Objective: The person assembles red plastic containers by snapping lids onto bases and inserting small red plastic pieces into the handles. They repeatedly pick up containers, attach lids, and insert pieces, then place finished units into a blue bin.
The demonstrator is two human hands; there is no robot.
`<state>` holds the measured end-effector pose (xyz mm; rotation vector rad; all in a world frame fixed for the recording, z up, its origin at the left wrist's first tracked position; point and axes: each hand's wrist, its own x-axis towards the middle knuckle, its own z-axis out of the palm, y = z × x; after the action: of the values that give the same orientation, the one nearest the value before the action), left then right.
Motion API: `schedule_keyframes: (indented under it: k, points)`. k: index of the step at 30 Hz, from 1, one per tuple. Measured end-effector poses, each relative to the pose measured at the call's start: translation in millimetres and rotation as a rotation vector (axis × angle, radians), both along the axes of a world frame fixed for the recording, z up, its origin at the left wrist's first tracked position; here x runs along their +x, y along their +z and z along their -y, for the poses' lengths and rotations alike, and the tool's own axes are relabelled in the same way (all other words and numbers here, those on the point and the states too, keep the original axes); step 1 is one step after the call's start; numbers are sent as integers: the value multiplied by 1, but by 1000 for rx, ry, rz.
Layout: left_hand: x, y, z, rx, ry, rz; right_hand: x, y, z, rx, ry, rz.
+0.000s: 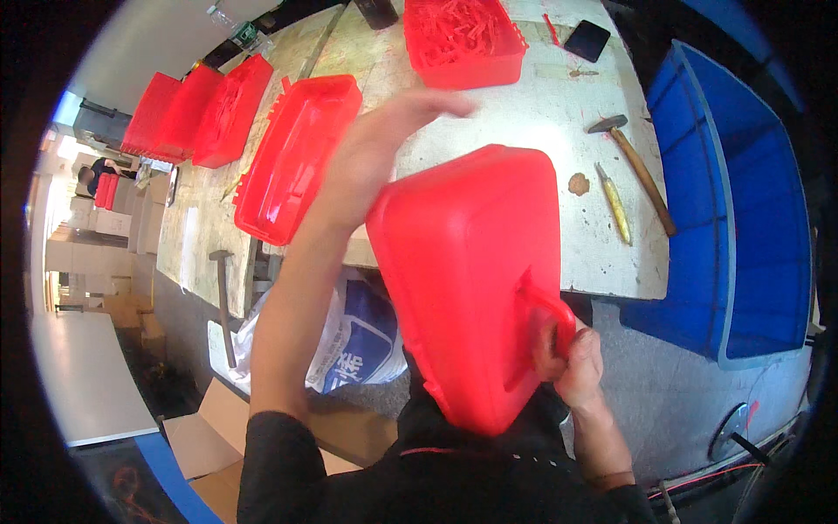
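Above the near edge of the worktop (541,131), a person holds a red plastic tub (467,279) upside down, tilted, its smooth base facing up. Their right hand (572,358) grips the tub's handle (546,306) at the lower side, fingers curled tight around it. Their left hand (384,148) is raised at the tub's far corner, fingers straight and pressed together; it is blurred, so I cannot tell for sure whether the palm touches the plastic.

Just beyond the left hand a red tray (297,157) lies on the worktop, with more red trays (196,109) stacked further left. A red bin of small red pieces (463,39) sits at the far side. To the right lie a hammer (633,166), a yellow-handled tool (614,203) and a dark phone (587,39). A blue crate (733,210) stands beside the worktop, and a white printed bag (349,341) sits on the floor below.
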<state>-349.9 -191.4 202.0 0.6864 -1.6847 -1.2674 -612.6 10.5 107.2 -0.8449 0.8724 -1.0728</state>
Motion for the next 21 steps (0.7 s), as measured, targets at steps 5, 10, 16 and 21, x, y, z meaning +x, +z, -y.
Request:
schedule_keyframes:
  k: [5,10,16,21]
  points:
    - [-48,12,41,-64,-748,380,-14,6,-1,134,122,23]
    - [-78,2,44,48,-830,343,-5,20,1,96,148,-218]
    - [-58,-11,46,-65,-948,104,19,16,1,88,-191,-279]
    - [-47,4,20,-38,-744,291,12,10,-4,-25,-163,-267]
